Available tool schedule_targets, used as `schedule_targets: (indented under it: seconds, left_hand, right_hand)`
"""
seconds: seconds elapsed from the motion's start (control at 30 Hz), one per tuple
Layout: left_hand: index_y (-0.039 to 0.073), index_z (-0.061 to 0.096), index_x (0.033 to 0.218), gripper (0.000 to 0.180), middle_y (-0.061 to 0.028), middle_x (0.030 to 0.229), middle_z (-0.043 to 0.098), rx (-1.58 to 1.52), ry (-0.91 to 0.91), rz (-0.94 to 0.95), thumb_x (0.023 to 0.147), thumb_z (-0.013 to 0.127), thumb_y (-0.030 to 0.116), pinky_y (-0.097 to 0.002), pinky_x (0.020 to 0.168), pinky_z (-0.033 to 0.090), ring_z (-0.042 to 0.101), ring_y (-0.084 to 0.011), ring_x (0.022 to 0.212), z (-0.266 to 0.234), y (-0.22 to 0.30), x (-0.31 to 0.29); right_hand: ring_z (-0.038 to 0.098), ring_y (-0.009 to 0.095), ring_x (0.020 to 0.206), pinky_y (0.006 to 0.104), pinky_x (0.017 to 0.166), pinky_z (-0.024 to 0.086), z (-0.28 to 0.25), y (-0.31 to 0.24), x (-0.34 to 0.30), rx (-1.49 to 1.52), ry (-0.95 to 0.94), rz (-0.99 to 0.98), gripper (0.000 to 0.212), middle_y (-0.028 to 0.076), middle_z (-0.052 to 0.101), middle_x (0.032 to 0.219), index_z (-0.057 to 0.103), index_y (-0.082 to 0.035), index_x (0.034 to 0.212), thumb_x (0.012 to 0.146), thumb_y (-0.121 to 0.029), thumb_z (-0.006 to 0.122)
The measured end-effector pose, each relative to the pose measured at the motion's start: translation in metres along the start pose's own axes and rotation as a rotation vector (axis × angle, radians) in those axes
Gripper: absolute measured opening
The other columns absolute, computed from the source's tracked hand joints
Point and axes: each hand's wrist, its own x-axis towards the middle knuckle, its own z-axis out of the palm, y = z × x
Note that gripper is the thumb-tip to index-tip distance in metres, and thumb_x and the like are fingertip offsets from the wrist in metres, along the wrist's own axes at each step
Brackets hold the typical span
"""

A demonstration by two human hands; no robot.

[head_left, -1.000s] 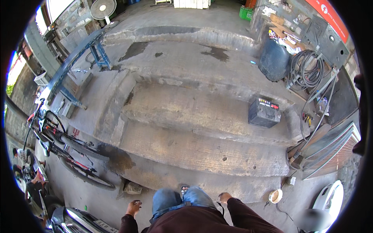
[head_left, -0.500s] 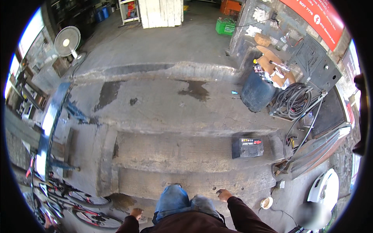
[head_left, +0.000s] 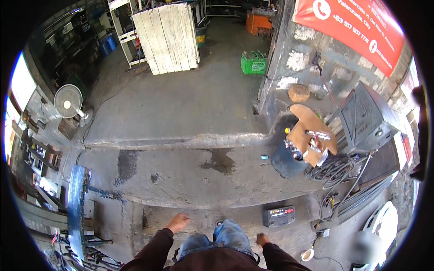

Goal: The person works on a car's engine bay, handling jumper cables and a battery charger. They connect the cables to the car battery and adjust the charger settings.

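My left hand [head_left: 178, 223] is raised in front of my left side, above the concrete step. Its fingers reach loosely to the right and nothing shows in them. Low by my right thigh hangs my right hand [head_left: 262, 240], fingers curled in, with nothing visible in it. Closest to it is a dark car battery [head_left: 278, 217] standing on the step ahead to the right; the hand does not touch it. My legs in blue jeans [head_left: 233, 232] are at the steps, the right knee forward.
Concrete steps [head_left: 194, 180] lead up to a shop floor. A white wooden panel [head_left: 167, 40], a green battery [head_left: 253, 63] and a fan [head_left: 68, 101] stand up there. At right are a dark drum [head_left: 287, 165] with cardboard, coiled cable [head_left: 332, 171] and a grey metal cabinet [head_left: 368, 119]. A blue metal beam [head_left: 77, 207] lies left.
I have moved forward up the steps, and the view has tilted up. My left hand has swung forward and up; the right has dropped back beside my thigh. The battery is now nearer.
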Motion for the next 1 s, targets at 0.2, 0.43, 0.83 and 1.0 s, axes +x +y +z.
schedule_targets:
  seconds: [0.2,0.43,0.83,1.0]
  left_hand:
    - [-0.001,0.071,0.123,0.043,-0.0127,0.119,0.073,-0.62,-0.365,0.0,0.098,0.068,0.035,-0.0338,0.093,0.053,0.068,-0.0242,0.111,-0.104,0.21,0.035]
    - [-0.006,0.07,0.118,0.038,-0.0078,0.108,0.073,-0.733,-0.423,0.106,0.1,0.066,0.027,-0.0276,0.085,0.052,0.067,-0.0142,0.093,-0.232,0.344,0.131]
    - [0.0,0.075,0.11,0.029,-0.006,0.081,0.072,-0.923,-0.389,0.086,0.106,0.059,0.023,-0.0272,0.06,0.049,0.064,-0.0123,0.068,-0.467,0.512,0.267]
    - [0.008,0.077,0.093,0.029,-0.0145,0.076,0.073,0.174,0.049,-0.054,0.097,0.061,0.032,-0.0447,0.067,0.052,0.07,-0.0327,0.072,-0.556,0.403,0.366]
  right_hand:
    - [0.049,0.041,0.135,0.0456,0.113,0.04,-0.349,-0.183,0.086,-0.065,0.458,-0.816,0.046,0.025,0.053,0.142,0.048,0.0,0.146,0.111,-0.028,0.042]
    - [0.047,0.044,0.134,0.0495,0.115,0.036,-0.637,-0.373,0.083,0.506,0.254,-0.801,0.061,0.024,0.055,0.142,0.049,0.0,0.147,0.113,-0.046,0.026]
    - [0.065,0.028,0.116,0.0447,0.101,0.052,-0.873,-0.319,0.133,1.571,0.114,-0.237,0.076,0.016,0.067,0.128,0.057,0.001,0.142,0.11,-0.061,0.026]
    - [0.072,0.035,0.102,0.0452,0.092,0.056,-0.913,-0.251,0.218,0.766,0.356,0.134,0.053,0.023,0.073,0.105,0.069,0.0,0.119,0.103,-0.047,0.053]
